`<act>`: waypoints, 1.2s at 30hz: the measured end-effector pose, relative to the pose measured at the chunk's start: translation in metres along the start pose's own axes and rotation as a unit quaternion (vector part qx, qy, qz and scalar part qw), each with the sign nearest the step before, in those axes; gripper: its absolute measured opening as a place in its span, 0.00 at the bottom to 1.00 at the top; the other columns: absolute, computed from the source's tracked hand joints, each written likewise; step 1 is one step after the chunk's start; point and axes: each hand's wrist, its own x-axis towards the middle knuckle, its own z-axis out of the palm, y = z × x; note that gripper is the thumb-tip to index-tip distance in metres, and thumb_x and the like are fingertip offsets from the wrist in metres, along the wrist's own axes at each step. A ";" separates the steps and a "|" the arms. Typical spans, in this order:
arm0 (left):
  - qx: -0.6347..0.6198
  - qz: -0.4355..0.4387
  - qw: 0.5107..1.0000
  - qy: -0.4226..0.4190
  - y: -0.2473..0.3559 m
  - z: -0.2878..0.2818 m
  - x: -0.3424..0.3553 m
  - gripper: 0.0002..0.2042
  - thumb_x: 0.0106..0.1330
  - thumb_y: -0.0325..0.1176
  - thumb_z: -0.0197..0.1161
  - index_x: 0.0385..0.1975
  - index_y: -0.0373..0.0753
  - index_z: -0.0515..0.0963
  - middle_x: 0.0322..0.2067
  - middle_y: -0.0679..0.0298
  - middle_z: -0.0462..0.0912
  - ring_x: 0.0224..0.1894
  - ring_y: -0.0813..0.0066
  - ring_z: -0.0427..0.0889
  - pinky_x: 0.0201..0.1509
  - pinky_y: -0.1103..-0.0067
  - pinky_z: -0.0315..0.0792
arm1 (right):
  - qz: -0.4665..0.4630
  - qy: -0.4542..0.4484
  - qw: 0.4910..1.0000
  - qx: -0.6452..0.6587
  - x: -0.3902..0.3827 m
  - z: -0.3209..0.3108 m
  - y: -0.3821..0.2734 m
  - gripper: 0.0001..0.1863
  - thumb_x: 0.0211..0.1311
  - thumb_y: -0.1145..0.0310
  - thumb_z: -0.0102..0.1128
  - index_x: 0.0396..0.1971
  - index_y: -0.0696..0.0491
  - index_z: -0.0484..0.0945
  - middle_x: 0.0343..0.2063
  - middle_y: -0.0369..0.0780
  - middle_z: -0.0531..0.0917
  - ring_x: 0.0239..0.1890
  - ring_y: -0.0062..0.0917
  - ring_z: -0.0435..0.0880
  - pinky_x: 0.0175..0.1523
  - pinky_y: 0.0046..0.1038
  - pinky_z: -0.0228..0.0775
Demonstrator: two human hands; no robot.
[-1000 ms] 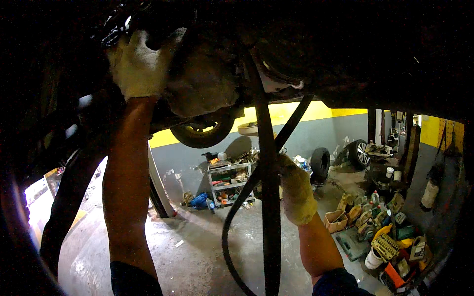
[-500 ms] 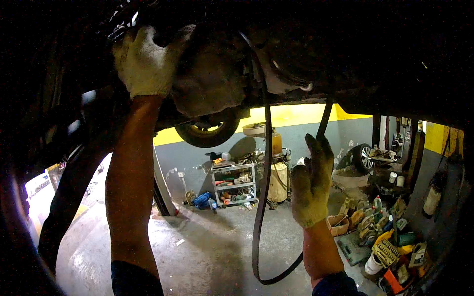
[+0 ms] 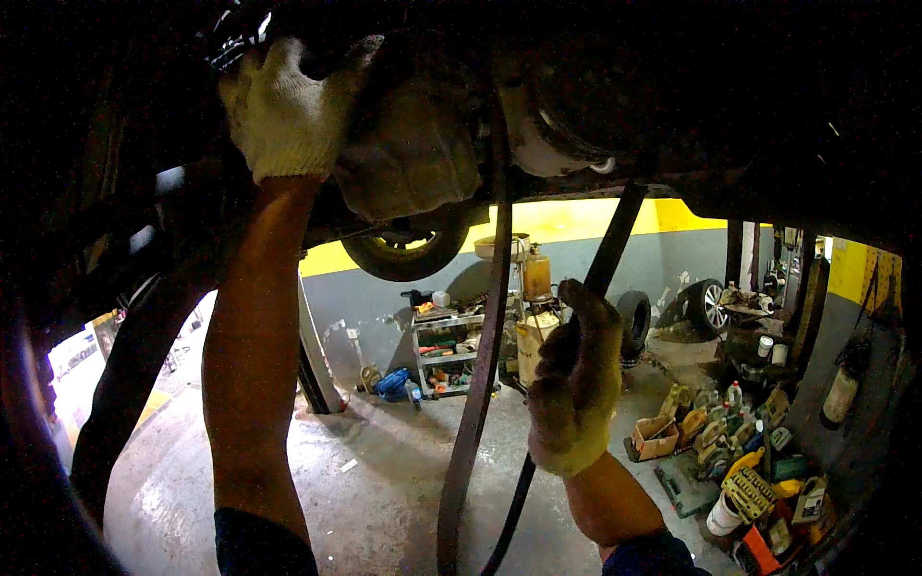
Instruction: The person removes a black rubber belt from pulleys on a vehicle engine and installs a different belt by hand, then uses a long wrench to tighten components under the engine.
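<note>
A long black rubber belt (image 3: 477, 394) hangs in a loop from the dark underside of a raised car (image 3: 408, 158). My right hand (image 3: 576, 394), in a pale knit glove, is closed around the belt's right strand, which runs up into the dark above it and out below the palm. High at the upper left, my gloved left hand (image 3: 293, 115) reaches up to the underbody. Its thumb sticks out to the right; its other fingertips are lost in the dark, so what they touch cannot be seen.
A tyre (image 3: 408, 254) shows behind the underbody. Against the grey and yellow wall stands a metal shelf cart (image 3: 447, 355) beside a tank with an amber container (image 3: 536, 276). Right, bottles, a cardboard box (image 3: 655, 437) and tool cases (image 3: 690, 485) crowd the floor near a wheel (image 3: 709, 305).
My right hand has moved down and a little left, its fingers now curled around the belt. The belt loop hangs lower and nearer, its bottom out of view. My left hand has barely moved.
</note>
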 end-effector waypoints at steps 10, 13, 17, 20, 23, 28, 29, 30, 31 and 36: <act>0.018 0.031 0.999 0.011 -0.004 0.010 -0.001 0.40 0.48 0.71 0.66 0.46 0.38 0.80 0.48 0.46 0.79 0.53 0.42 0.72 0.57 0.54 0.68 | 0.125 0.101 0.972 0.171 0.014 0.028 -0.022 0.34 0.64 0.65 0.52 0.70 0.53 0.55 0.57 0.44 0.72 0.40 0.24 0.76 0.39 0.23 0.71; 0.024 0.028 0.999 0.031 -0.008 0.006 -0.001 0.42 0.47 0.72 0.66 0.48 0.38 0.80 0.49 0.45 0.78 0.54 0.41 0.72 0.58 0.55 0.68 | 0.132 0.090 0.985 0.058 0.016 0.029 -0.013 0.26 0.77 0.50 0.39 0.67 0.48 0.61 0.50 0.40 0.80 0.23 0.15 0.76 0.22 0.17 0.68; 0.007 0.007 1.000 -0.005 -0.012 0.008 0.000 0.45 0.46 0.74 0.65 0.52 0.37 0.79 0.51 0.44 0.77 0.57 0.42 0.71 0.59 0.53 0.67 | 0.134 0.017 0.979 0.151 0.028 0.039 -0.027 0.32 0.68 0.58 0.54 0.68 0.52 0.58 0.51 0.43 0.78 0.33 0.22 0.79 0.34 0.25 0.73; 0.030 0.025 0.999 0.002 -0.022 0.009 -0.001 0.45 0.46 0.74 0.65 0.52 0.37 0.79 0.50 0.45 0.78 0.57 0.43 0.72 0.59 0.53 0.66 | 0.048 -0.065 0.989 0.124 0.048 0.057 -0.030 0.41 0.58 0.62 0.67 0.65 0.58 0.52 0.52 0.50 0.76 0.40 0.39 0.80 0.40 0.37 0.74; 0.018 0.022 0.999 0.038 -0.010 0.011 0.002 0.44 0.46 0.73 0.66 0.51 0.37 0.79 0.48 0.45 0.79 0.55 0.42 0.74 0.60 0.53 0.66 | 0.001 -0.060 0.997 0.042 0.068 0.065 -0.025 0.36 0.62 0.68 0.60 0.65 0.60 0.51 0.50 0.55 0.76 0.43 0.45 0.82 0.44 0.39 0.75; 0.032 0.018 0.999 0.018 -0.010 0.012 0.007 0.42 0.46 0.72 0.66 0.49 0.38 0.81 0.48 0.45 0.80 0.53 0.41 0.75 0.59 0.54 0.67 | -0.164 0.067 0.974 -0.139 0.095 0.099 -0.005 0.34 0.60 0.75 0.54 0.64 0.65 0.50 0.51 0.63 0.74 0.51 0.60 0.75 0.55 0.46 0.69; 0.027 0.009 1.000 0.005 -0.012 0.012 0.006 0.42 0.46 0.72 0.66 0.48 0.38 0.81 0.48 0.45 0.80 0.53 0.41 0.74 0.58 0.54 0.67 | -0.181 0.087 0.967 -0.159 0.099 0.107 -0.005 0.36 0.60 0.75 0.55 0.65 0.65 0.49 0.51 0.64 0.73 0.51 0.61 0.75 0.55 0.46 0.69; 0.023 0.001 1.000 -0.008 -0.014 0.013 0.006 0.41 0.46 0.72 0.67 0.48 0.38 0.81 0.48 0.45 0.80 0.53 0.41 0.74 0.58 0.54 0.67 | -0.197 0.107 0.958 -0.178 0.102 0.114 -0.004 0.37 0.60 0.75 0.55 0.65 0.66 0.47 0.51 0.65 0.73 0.50 0.62 0.74 0.55 0.47 0.70; 0.030 0.005 1.000 0.001 -0.014 0.012 0.005 0.41 0.46 0.72 0.67 0.47 0.38 0.81 0.48 0.45 0.80 0.53 0.41 0.75 0.58 0.54 0.68 | -0.203 0.121 0.954 -0.183 0.104 0.120 -0.003 0.36 0.60 0.74 0.55 0.64 0.66 0.49 0.50 0.65 0.73 0.50 0.62 0.74 0.54 0.47 0.70; 0.049 -0.002 0.998 -0.025 -0.001 -0.003 0.008 0.39 0.47 0.71 0.67 0.45 0.39 0.81 0.48 0.45 0.80 0.53 0.42 0.74 0.58 0.54 0.68 | -0.178 0.153 0.960 -0.152 0.116 0.145 0.006 0.26 0.60 0.64 0.56 0.55 0.63 0.68 0.42 0.62 0.74 0.42 0.58 0.75 0.44 0.51 0.72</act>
